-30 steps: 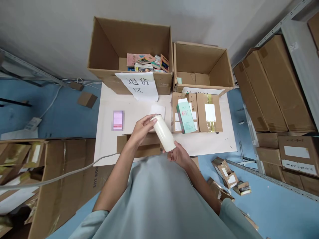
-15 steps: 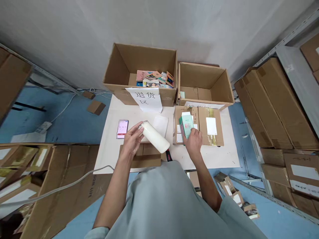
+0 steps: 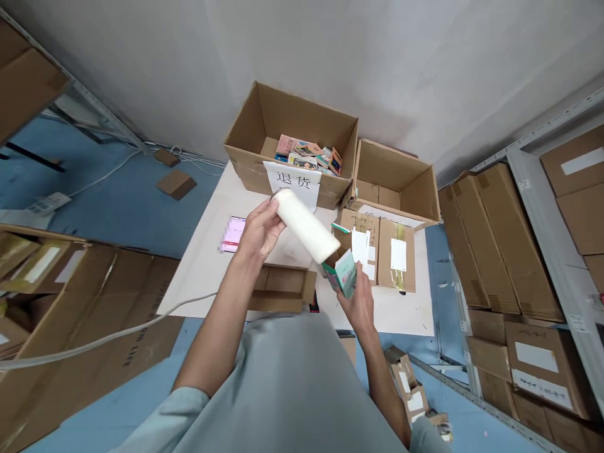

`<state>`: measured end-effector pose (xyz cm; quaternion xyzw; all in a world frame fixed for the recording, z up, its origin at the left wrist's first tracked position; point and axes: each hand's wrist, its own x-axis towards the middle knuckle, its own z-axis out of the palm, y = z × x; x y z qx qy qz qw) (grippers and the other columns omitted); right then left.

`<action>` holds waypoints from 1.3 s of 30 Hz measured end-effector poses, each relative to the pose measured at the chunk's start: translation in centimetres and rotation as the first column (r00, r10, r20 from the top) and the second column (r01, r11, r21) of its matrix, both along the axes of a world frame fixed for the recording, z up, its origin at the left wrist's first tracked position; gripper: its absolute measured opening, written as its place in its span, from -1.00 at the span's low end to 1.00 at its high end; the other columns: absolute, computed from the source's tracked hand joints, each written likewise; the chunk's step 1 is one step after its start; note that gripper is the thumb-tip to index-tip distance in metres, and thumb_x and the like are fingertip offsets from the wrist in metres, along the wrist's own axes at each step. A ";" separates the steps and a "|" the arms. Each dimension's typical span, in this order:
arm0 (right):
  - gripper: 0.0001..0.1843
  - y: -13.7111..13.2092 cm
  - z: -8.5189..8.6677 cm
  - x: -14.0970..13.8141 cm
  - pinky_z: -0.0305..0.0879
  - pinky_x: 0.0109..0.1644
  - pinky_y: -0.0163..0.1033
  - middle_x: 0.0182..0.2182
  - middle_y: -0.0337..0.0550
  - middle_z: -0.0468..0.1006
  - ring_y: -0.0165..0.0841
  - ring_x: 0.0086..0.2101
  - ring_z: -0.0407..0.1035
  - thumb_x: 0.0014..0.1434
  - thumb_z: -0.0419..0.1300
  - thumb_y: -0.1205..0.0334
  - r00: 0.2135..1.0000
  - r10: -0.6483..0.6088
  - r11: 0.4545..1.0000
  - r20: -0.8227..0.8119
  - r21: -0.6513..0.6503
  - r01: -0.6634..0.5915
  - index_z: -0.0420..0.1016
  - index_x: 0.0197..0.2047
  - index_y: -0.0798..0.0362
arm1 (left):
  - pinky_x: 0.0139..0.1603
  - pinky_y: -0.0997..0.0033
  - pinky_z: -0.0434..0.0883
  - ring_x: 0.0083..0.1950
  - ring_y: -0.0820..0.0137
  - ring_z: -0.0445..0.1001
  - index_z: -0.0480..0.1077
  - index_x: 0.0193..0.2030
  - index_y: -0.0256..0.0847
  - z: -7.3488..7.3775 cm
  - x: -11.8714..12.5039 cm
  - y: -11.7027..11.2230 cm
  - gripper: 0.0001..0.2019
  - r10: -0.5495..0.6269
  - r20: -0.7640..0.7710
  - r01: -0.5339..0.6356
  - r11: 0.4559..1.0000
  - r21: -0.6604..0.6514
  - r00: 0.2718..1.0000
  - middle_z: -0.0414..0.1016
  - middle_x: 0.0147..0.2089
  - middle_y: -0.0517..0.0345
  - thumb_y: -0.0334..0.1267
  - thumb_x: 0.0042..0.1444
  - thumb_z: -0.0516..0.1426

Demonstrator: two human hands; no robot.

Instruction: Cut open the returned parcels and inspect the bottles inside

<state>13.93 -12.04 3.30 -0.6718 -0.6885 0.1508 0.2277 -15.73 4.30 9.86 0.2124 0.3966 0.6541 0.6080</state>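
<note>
My left hand [image 3: 258,230] is closed round the upper end of a white cylindrical bottle [image 3: 306,226], held slanted above the white table [image 3: 207,270]. My right hand [image 3: 359,301] grips a small green carton [image 3: 343,274] with its open end tilted up toward the bottle's lower end. The bottle's bottom sits right at the carton's mouth. Below them lies a small open cardboard box [image 3: 278,288] on the table.
A big carton [image 3: 250,157] with several colourful packets and a paper sign stands at the table's back, an emptier carton [image 3: 422,189] beside it. Flat labelled parcels [image 3: 395,258], a phone [image 3: 233,233], stacked boxes on right shelves [image 3: 491,251] and left boxes [image 3: 70,296] surround me.
My right hand picked the green carton off the flat parcels and brought it to the bottle's lower end. The left hand raised the bottle. The view swung left and up.
</note>
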 end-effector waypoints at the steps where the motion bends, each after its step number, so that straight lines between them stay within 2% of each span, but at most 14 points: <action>1: 0.04 -0.4 0.1 -0.4 0.60 0.29 0.23 0.46 0.25 0.43 0.16 0.40 0.38 0.39 0.27 0.17 1.000 0.014 1.000 -0.005 0.000 -0.014 -0.12 0.77 -0.05 | 0.35 0.11 0.66 0.29 0.07 0.69 0.69 0.15 -0.23 0.2 0.2 -0.1 -0.46 -0.024 -0.004 0.024 1.000 0.008 1.000 0.74 0.22 -0.13 -0.02 0.11 0.57; 5: 0.08 -1.4 0.6 -1.7 0.66 0.22 0.20 0.44 0.25 0.47 0.16 0.37 0.44 0.38 0.31 0.16 1.000 0.012 0.999 -0.025 -0.038 -0.013 -0.13 0.78 -0.07 | 0.35 0.04 0.65 0.31 0.03 0.68 0.70 0.16 -0.21 0.3 0.2 -0.7 -0.34 -0.072 -0.062 0.072 0.997 0.010 0.995 0.72 0.28 -0.16 0.03 -0.04 0.62; 8: 0.10 -1.9 0.9 -2.6 0.67 0.20 0.19 0.39 0.23 0.52 0.16 0.35 0.48 0.38 0.33 0.15 0.999 0.003 0.998 -0.034 -0.061 -0.005 -0.15 0.79 -0.08 | 0.39 -0.03 0.62 0.35 -0.02 0.65 0.72 0.15 -0.21 -0.1 -0.7 -1.0 -0.27 -0.039 -0.150 0.041 0.999 0.008 0.988 0.73 0.27 -0.20 0.09 -0.13 0.65; 11: 0.13 -2.3 1.1 -3.8 0.64 0.26 0.22 0.43 0.21 0.50 0.15 0.38 0.45 0.40 0.35 0.12 0.999 0.028 0.998 -0.038 -0.063 -0.031 -0.19 0.80 -0.10 | 0.49 -0.10 0.55 0.39 -0.07 0.64 0.73 0.13 -0.22 0.0 -1.7 -1.5 -0.24 -0.004 -0.276 0.021 0.998 0.061 0.961 0.72 0.28 -0.22 0.16 -0.17 0.66; 15: 0.15 -2.5 1.3 -6.1 0.60 0.33 0.23 0.50 0.20 0.43 0.13 0.42 0.42 0.43 0.37 0.08 0.995 0.079 0.994 -0.057 -0.072 -0.083 -0.23 0.81 -0.11 | 0.53 -0.14 0.53 0.36 -0.07 0.65 0.74 0.12 -0.23 1.2 -2.4 -3.0 -0.26 0.000 -0.433 0.072 0.986 0.150 0.902 0.74 0.26 -0.19 0.22 -0.10 0.62; 19: 0.20 -2.4 1.2 -8.8 0.63 0.29 0.20 0.40 0.21 0.53 0.10 0.33 0.49 0.38 0.42 0.08 0.988 0.111 0.985 -0.110 -0.123 -0.125 -0.21 0.81 -0.06 | 0.45 -0.13 0.62 0.37 -0.05 0.65 0.71 0.21 -0.22 2.2 -3.7 -4.4 -0.27 -0.049 -0.474 0.150 0.973 0.176 0.879 0.71 0.30 -0.19 0.21 0.02 0.59; 21: 0.22 -2.4 1.0 -10.0 0.65 0.28 0.17 0.36 0.19 0.56 0.06 0.28 0.54 0.36 0.44 0.10 0.979 0.126 0.978 -0.160 -0.143 -0.149 -0.21 0.81 -0.05 | 0.44 -0.12 0.63 0.39 -0.06 0.63 0.71 0.21 -0.22 2.3 -4.6 -4.8 -0.27 -0.115 -0.482 0.230 0.955 0.185 0.868 0.70 0.32 -0.20 0.20 0.02 0.59; 26: 0.29 -2.5 -0.1 -12.3 0.58 0.40 0.23 0.45 0.15 0.49 0.06 0.38 0.46 0.31 0.47 0.14 0.963 0.139 0.977 -0.231 -0.129 -0.172 -0.25 0.82 -0.09 | 0.46 -0.13 0.62 0.45 -0.08 0.58 0.70 0.19 -0.18 1.3 -6.4 -5.3 -0.34 -0.325 -0.513 0.454 0.879 0.146 0.794 0.65 0.39 -0.19 0.18 0.06 0.57; 29: 0.30 -2.7 -0.6 -13.2 0.64 0.33 0.23 0.41 0.12 0.53 0.06 0.34 0.50 0.29 0.48 0.15 0.961 0.122 0.974 -0.249 -0.157 -0.164 -0.23 0.82 -0.12 | 0.43 -0.13 0.63 0.45 -0.09 0.57 0.69 0.19 -0.16 0.4 -7.0 -5.6 -0.37 -0.389 -0.534 0.517 0.849 0.110 0.751 0.63 0.41 -0.18 0.15 0.09 0.55; 32: 0.26 -2.9 -0.9 -13.7 0.70 0.26 0.21 0.35 0.11 0.58 0.06 0.28 0.56 0.29 0.49 0.15 0.963 0.109 0.972 -0.248 -0.176 -0.155 -0.16 0.81 -0.12 | 0.39 -0.14 0.64 0.39 -0.08 0.60 0.69 0.17 -0.15 -0.1 -7.4 -5.7 -0.40 -0.405 -0.550 0.529 0.845 0.080 0.730 0.64 0.37 -0.17 0.14 0.08 0.54; 36: 0.18 -3.3 -1.1 -14.1 0.70 0.25 0.22 0.35 0.13 0.58 0.06 0.27 0.58 0.33 0.45 0.13 0.965 0.115 0.978 -0.237 -0.144 -0.152 -0.10 0.80 -0.10 | 0.28 -0.06 0.68 0.28 -0.04 0.64 0.69 0.11 -0.14 -0.5 -8.2 -5.1 -0.46 -0.419 -0.588 0.541 0.840 0.038 0.692 0.70 0.22 -0.12 0.12 0.09 0.53; 39: 0.10 -3.2 -1.1 -14.4 0.64 0.34 0.23 0.38 0.16 0.57 0.06 0.34 0.53 0.38 0.41 0.08 0.967 0.129 0.985 -0.221 -0.081 -0.150 -0.05 0.78 -0.06 | 0.30 -0.04 0.66 0.28 -0.02 0.64 0.66 0.06 -0.14 -1.1 -8.8 -4.5 -0.47 -0.390 -0.583 0.506 0.862 0.041 0.712 0.71 0.18 -0.12 0.15 0.09 0.52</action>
